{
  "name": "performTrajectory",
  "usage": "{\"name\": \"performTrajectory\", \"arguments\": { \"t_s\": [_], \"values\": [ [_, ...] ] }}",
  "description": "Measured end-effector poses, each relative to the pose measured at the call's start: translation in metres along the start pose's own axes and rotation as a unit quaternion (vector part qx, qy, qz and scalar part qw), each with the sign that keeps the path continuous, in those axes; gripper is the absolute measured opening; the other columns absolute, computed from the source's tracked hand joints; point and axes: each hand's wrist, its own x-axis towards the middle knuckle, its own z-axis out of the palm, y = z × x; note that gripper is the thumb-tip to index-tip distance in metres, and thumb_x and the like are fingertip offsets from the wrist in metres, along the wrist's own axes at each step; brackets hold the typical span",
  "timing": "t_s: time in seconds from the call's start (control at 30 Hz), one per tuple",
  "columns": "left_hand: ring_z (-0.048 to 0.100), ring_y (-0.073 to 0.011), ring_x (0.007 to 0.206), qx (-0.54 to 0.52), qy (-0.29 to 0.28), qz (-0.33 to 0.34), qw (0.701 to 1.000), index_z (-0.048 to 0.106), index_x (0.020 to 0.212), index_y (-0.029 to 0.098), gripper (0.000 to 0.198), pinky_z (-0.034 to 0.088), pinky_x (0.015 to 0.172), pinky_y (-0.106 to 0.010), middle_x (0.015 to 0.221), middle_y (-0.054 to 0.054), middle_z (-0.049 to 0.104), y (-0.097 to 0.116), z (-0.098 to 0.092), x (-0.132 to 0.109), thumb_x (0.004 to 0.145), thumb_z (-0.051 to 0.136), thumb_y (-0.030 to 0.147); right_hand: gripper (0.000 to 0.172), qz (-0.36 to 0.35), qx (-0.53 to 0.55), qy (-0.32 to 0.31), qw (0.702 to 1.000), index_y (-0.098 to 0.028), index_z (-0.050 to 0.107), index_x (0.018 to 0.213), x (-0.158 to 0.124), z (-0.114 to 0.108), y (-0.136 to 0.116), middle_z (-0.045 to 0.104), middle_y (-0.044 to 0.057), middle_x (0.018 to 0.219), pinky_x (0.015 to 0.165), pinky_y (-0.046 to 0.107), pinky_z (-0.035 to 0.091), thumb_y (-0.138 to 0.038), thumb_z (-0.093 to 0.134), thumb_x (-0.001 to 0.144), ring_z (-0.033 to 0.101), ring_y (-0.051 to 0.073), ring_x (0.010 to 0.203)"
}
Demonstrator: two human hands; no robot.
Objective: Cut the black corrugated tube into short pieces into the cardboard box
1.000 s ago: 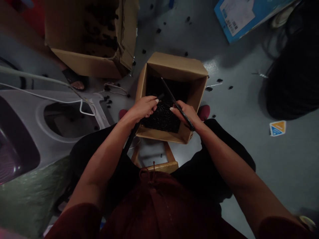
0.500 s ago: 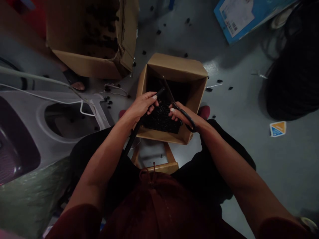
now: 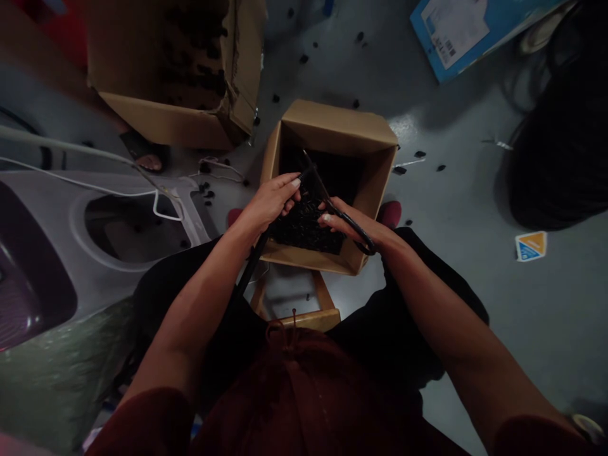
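My left hand (image 3: pixel 275 199) is closed around a long black strip (image 3: pixel 251 269), which trails back under my wrist towards my lap. The strip's front end pokes out past my thumb. In my right hand (image 3: pixel 344 218) is a pair of dark scissors (image 3: pixel 357 233), its handle lying along my wrist. The blades cross at the strip's front end; whether they are parted there is too dark to tell. Both hands are over an open cardboard box (image 3: pixel 335 121) holding many small black pieces (image 3: pixel 308 231).
A larger cardboard box (image 3: pixel 161 120) with black items stands at upper left, near another person's foot (image 3: pixel 150 163). A grey plastic stool (image 3: pixel 114 278) is at left. On the floor are scattered black bits, a blue package (image 3: pixel 470 44) and a black bundle (image 3: pixel 560 145). A wooden stool (image 3: pixel 311 320) shows below.
The scissor blades have moved left onto the strip's front end. My right hand has shifted slightly left with its thumb raised; my left hand has barely moved.
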Motion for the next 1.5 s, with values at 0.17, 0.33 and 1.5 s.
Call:
{"name": "performTrajectory", "arguments": {
  "t_s": [0.17,0.33,1.5],
  "values": [
    [0.038,-0.0016,0.046,0.0,-0.011,0.01,1.0,0.062,0.105,0.013,0.022,0.029,0.041,-0.014,0.066,0.004,0.051,-0.001,0.0,-0.001,0.091,0.047,0.021,0.051,-0.001,0.001,0.002,1.0,-0.019,0.046,0.12,0.001,0.001,0.001,0.06,0.01,0.109,0.08,0.037,0.05,-0.057,0.05,0.086,0.059,0.023,0.1],
    [0.037,-0.0015,0.045,0.006,-0.022,0.003,1.0,0.062,0.104,0.013,0.021,0.028,0.041,-0.014,0.065,0.004,0.05,0.0,0.001,-0.002,0.091,0.048,0.021,0.049,0.006,0.0,0.003,1.0,-0.021,0.046,0.12,0.001,0.002,0.002,0.061,0.009,0.108,0.081,0.038,0.05,-0.056,0.05,0.086,0.059,0.023,0.102],
    [0.032,-0.003,0.042,0.11,-0.044,-0.015,0.993,0.048,0.067,0.015,0.026,0.025,0.041,-0.017,0.056,0.004,0.043,0.002,0.001,-0.005,0.092,0.041,0.017,0.033,0.033,-0.178,0.091,0.979,-0.018,0.055,0.097,-0.001,0.016,-0.011,0.062,0.004,0.082,0.064,0.028,0.038,-0.048,0.041,0.09,0.055,0.018,0.071]
  ]
}}
